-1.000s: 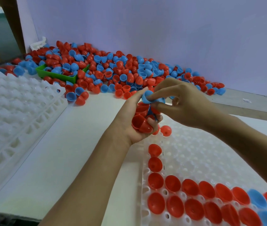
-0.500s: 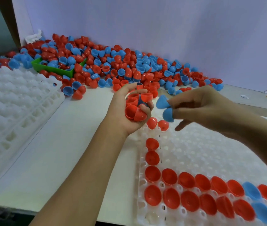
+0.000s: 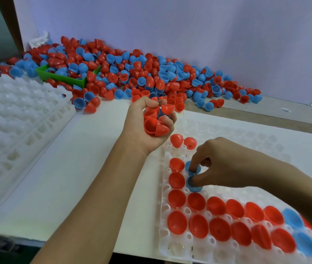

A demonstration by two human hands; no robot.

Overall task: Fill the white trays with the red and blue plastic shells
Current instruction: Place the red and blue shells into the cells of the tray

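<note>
A white tray [image 3: 246,141] lies at the right front, its two nearest rows and left column filled with red shells [image 3: 177,222] and a few blue ones [image 3: 292,219]. My right hand [image 3: 225,164] is down on the tray, its fingertips pressing two blue shells [image 3: 194,184] into cells beside the red column. My left hand [image 3: 141,124] hovers above the tray's far left corner, cupped round a handful of red shells [image 3: 156,126]. Two loose red shells [image 3: 182,141] sit on the tray just below it.
A large heap of red and blue shells [image 3: 151,73] lies along the purple back wall, burying a green bin [image 3: 63,78]. A stack of unfilled white trays [image 3: 14,119] stands at the left. White table surface [image 3: 65,168] lies between the trays.
My right hand took two blue shells from the left hand's handful, moved right, then came down and set them on the tray. The left hand stayed cupped round its shells.
</note>
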